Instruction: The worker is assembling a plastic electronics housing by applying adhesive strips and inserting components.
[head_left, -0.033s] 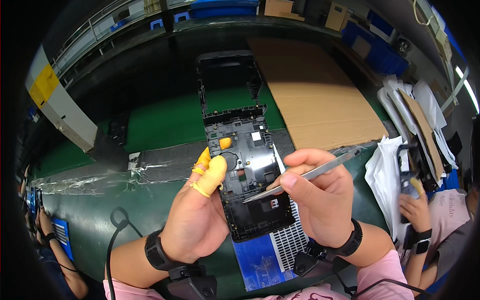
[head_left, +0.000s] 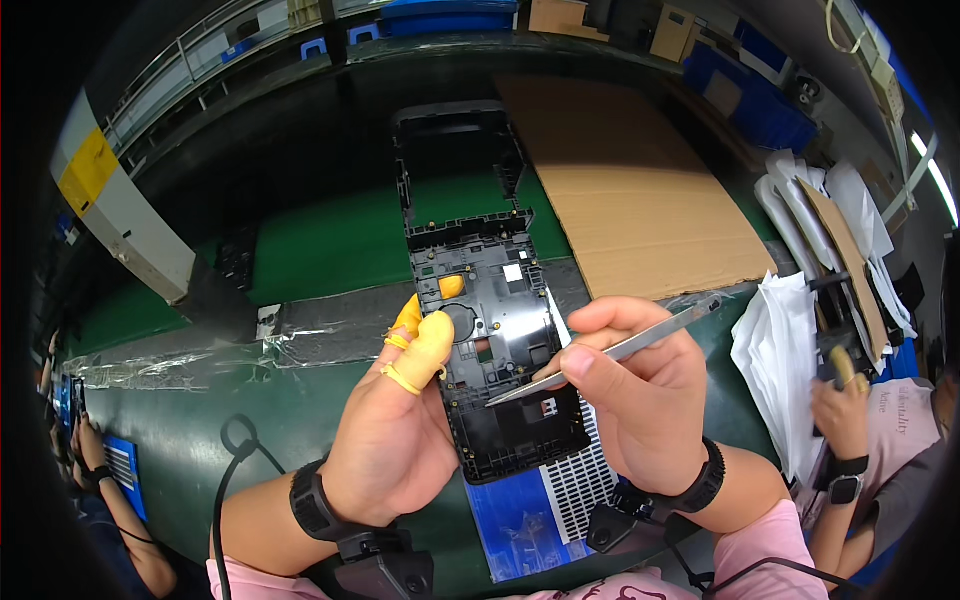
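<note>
**Tweezers over black housing, two-handed hold**

My left hand (head_left: 385,440) grasps the black plastic housing (head_left: 500,285) by its left edge, above the green bench (head_left: 200,420); thumb in yellow finger cot (head_left: 430,345). Right hand (head_left: 650,400) pinches metal tweezers (head_left: 650,337), tips at the lower section; contact unclear. My judgement: brace the edge firmly, angle low, press lightly, avoid scratches.

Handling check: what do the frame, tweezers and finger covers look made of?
Frame: likely moulded plastic, black, partly glossy; fine integral ribs.
Tweezers: probably steel, satin grey; metallic sheen.
Finger covers: seemingly latex or similar rubber, mostly matte yellow; snug, with rolled rims.
</note>
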